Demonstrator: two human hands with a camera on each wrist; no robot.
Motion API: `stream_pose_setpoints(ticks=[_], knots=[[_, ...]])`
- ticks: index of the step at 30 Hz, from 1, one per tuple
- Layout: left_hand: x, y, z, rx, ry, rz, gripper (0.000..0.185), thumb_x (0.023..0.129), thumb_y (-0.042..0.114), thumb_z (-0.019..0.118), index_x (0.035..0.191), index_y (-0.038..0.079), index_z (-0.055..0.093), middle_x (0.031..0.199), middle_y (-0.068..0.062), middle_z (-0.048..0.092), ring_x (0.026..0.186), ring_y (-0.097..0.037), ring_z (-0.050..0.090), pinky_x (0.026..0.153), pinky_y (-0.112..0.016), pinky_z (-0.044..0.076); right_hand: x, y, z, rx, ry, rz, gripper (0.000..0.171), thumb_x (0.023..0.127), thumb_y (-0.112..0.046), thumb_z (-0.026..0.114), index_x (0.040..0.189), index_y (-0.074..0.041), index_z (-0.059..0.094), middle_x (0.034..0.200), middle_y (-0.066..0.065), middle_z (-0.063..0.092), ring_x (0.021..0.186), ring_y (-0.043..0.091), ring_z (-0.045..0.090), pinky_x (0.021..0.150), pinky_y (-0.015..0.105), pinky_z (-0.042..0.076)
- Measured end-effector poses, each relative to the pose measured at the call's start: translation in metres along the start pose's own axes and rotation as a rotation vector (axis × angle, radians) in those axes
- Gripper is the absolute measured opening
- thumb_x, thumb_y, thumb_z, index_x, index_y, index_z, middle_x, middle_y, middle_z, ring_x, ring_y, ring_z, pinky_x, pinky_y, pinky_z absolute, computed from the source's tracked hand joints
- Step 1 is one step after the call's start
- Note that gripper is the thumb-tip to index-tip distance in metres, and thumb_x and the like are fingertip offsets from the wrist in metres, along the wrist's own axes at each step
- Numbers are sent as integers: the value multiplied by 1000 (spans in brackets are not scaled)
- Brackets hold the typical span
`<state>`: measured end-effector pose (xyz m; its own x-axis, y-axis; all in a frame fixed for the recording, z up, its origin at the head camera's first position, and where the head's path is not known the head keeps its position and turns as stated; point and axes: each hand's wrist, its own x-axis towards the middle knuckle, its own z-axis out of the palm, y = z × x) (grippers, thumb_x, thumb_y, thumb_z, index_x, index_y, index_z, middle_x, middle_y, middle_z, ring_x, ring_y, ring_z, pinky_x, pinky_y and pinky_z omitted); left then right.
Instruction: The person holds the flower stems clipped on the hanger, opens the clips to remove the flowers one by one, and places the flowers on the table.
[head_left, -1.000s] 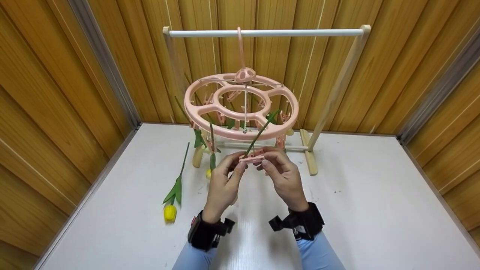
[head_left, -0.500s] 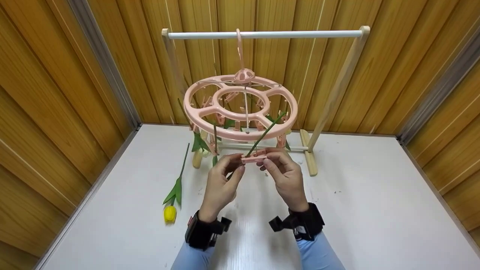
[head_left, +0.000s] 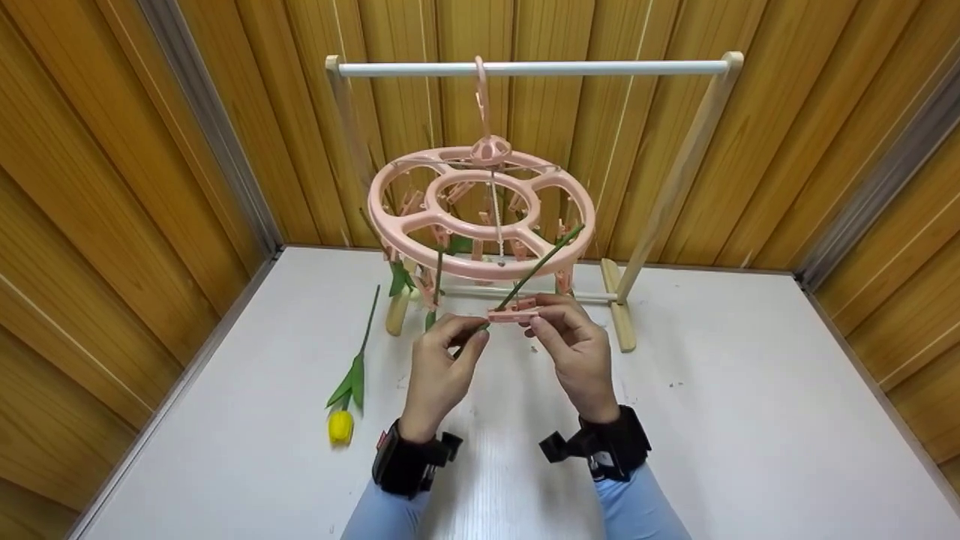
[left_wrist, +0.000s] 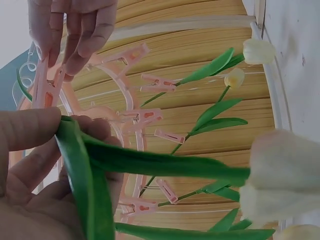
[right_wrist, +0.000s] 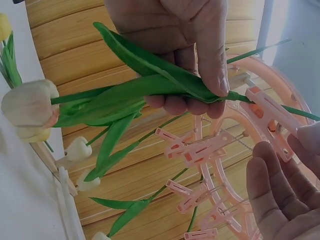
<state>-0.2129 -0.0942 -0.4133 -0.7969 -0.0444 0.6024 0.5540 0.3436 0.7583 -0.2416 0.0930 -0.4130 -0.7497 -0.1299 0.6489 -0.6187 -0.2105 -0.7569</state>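
Note:
My left hand point(head_left: 442, 371) pinches a white artificial tulip point(left_wrist: 285, 175) between thumb and fingers, where its green leaves meet the stem. The tulip's stem point(head_left: 544, 262) slants up to the right, through the end of a pink clothespin point(head_left: 514, 316). My right hand point(head_left: 576, 356) holds that clothespin by its other end, thumb on the near side. In the right wrist view the clothespin point(right_wrist: 272, 122) lies across the stem, just beyond my left fingertips. Above both hands hangs a pink round clip hanger point(head_left: 480, 266); the tulip's bloom is hidden in the head view.
A white rail point(head_left: 600, 67) on a wooden stand point(head_left: 679, 180) carries the hanger. Several white tulips hang from its other clothespins, blooms down, as with one tulip bloom point(left_wrist: 259, 51). On the white table point(head_left: 750, 420) a yellow tulip point(head_left: 340, 427) lies at the left.
My left fingers have drawn away from the clothespin's end and hold the tulip just left of it. Clothespin and stem have shifted slightly right; my right hand keeps its grip.

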Motion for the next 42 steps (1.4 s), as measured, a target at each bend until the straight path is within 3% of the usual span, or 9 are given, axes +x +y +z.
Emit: stream_pose_setpoints(ticks=[6,15,27,35,42], knots=[[0,1,3,-14,50,16,11,95,6,73,105,3,78,91,-5,73,84,-19,69,79,-30,57,-1,-3,-1,-19,42,27,13,100,5,61,106,15,66,122,16,66,98,17,69,82,31,57],[-2,4,5,-66,69,-8,13,95,7,74,105,1,78,91,-7,73,84,-20,70,79,-31,57,-1,-4,-2,-7,45,70,41,101,3,60,139,16,51,118,5,66,93,14,68,82,27,57],[-1,6,7,-102,80,-14,12,95,6,73,104,0,78,90,-8,72,82,-19,70,77,-28,57,0,-3,-6,-29,2,65,34,103,3,57,133,17,56,122,9,65,98,15,69,83,27,57],[-2,6,7,-102,84,-12,11,95,5,73,103,0,78,88,-8,72,80,-19,70,75,-27,58,-1,-5,-5,-88,32,101,33,100,2,64,131,13,62,124,29,62,102,13,69,83,25,57],[-1,7,7,-119,74,-18,12,96,5,72,104,-2,77,88,-9,72,81,-21,72,75,-27,58,-1,-5,-5,-103,31,105,31,99,1,66,128,10,65,122,25,66,98,14,70,81,27,57]])
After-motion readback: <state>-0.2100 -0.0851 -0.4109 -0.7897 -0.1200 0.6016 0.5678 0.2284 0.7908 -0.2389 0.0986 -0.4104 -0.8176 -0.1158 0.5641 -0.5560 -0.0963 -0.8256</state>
